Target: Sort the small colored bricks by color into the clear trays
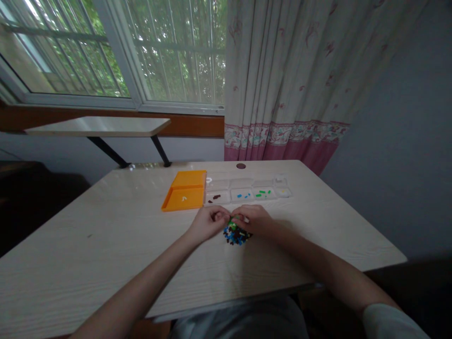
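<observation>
In the head view, one heap of small mixed pieces (pixel 236 238), blue, dark and other colours, lies on the counter (pixel 106 245) beneath two hands. The heap is roundish, its pieces pointing many ways, too small and crowded to count. The left hand (pixel 211 221) and right hand (pixel 254 220) meet over its far edge, fingers curled, thumbs and fingertips drawn close; whether either pinches a piece, I cannot tell.

Beyond them lies one clear tray (pixel 242 182), long axis running left to right, compartments in two rows. Its near row has about three brown pieces (pixel 216 197), three blue pieces (pixel 239 196), roughly four green pieces (pixel 262 192) and a yellow speck (pixel 283 191). At its left end, one orange case (pixel 189 179) stretches lengthwise away from the person, two panels deep, about two white pieces (pixel 184 198) on the nearer panel.
</observation>
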`<action>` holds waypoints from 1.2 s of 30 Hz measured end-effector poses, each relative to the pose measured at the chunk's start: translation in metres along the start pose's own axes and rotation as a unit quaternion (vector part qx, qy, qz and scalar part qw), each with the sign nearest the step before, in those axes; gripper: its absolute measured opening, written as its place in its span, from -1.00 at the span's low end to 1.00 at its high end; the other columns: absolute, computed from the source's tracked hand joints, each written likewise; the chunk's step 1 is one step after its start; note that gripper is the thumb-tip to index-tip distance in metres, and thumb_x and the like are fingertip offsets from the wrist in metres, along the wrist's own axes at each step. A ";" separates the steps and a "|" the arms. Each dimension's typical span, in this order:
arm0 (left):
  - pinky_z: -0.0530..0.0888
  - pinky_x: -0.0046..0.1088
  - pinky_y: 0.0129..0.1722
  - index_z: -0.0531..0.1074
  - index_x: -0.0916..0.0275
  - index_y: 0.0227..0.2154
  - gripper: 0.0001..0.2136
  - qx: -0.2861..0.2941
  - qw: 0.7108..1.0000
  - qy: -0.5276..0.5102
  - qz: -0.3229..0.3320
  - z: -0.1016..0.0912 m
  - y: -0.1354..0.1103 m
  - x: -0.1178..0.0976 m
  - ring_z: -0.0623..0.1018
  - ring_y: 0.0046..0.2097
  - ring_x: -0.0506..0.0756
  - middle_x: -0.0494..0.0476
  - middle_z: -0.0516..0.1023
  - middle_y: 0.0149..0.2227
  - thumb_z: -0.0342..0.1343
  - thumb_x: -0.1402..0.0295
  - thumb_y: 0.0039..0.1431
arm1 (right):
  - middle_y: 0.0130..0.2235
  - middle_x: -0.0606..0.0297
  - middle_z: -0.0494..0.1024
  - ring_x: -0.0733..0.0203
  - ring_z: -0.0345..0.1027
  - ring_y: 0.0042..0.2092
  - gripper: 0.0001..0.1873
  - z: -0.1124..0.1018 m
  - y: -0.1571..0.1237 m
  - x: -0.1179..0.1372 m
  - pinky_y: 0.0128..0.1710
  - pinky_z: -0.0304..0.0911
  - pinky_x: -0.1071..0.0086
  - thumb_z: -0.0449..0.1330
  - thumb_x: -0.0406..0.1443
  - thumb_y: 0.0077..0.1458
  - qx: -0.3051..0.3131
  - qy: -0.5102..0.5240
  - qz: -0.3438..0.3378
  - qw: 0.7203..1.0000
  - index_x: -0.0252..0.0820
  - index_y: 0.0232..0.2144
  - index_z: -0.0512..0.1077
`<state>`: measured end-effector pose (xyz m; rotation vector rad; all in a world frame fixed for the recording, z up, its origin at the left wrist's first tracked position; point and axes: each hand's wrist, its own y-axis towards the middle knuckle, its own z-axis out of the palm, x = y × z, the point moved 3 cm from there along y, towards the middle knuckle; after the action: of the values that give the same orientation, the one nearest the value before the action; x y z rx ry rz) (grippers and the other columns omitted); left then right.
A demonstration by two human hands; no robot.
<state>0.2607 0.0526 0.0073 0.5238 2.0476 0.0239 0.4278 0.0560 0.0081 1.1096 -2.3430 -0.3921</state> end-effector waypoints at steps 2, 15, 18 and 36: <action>0.11 -0.64 -0.65 0.45 0.36 -0.51 -0.81 -0.016 0.997 -0.072 -0.033 0.002 0.004 0.004 0.22 -0.64 -0.11 -0.03 0.35 -0.66 0.03 0.31 -0.05 | -0.40 0.27 0.50 0.31 0.32 -0.38 -0.75 0.002 0.000 0.001 -0.36 0.13 0.49 0.08 -0.15 0.06 -0.029 0.000 0.024 0.999 -0.16 -0.27 0.41; 0.19 -0.61 -0.59 0.45 0.31 -0.42 -0.79 -0.089 0.995 0.035 0.038 -0.002 0.000 -0.003 0.28 -0.58 -0.08 -0.02 0.35 -0.63 0.04 0.26 0.03 | -0.58 0.41 0.30 0.41 0.09 -0.57 -0.76 0.012 0.005 -0.009 -0.58 0.01 0.52 0.14 -0.15 -0.04 -0.038 0.280 0.212 0.936 -0.22 -0.39 0.43; 0.25 -0.59 -0.51 0.45 0.26 -0.34 -0.83 -0.112 0.978 0.132 0.116 -0.004 -0.005 -0.011 0.34 -0.50 -0.05 0.02 0.40 -0.54 0.04 0.31 0.05 | -0.58 0.42 0.27 0.41 0.08 -0.56 -0.67 0.018 0.005 -0.012 -0.58 -0.01 0.52 0.16 -0.08 -0.10 -0.019 0.403 0.242 0.882 -0.25 -0.39 0.41; 0.29 -0.57 -0.45 0.45 0.25 -0.34 -0.86 -0.084 0.965 0.157 0.192 -0.004 -0.009 -0.015 0.36 -0.46 -0.05 0.07 0.43 -0.48 0.02 0.35 0.10 | -0.58 0.43 0.32 0.44 0.10 -0.55 -0.56 0.020 0.006 -0.011 -0.56 -0.03 0.53 0.28 -0.02 -0.28 0.030 0.514 0.274 0.812 -0.29 -0.47 0.41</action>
<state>0.2611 0.0397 0.0200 0.8451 2.1900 0.5374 0.4184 0.0695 -0.0095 0.3988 -1.5399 0.4244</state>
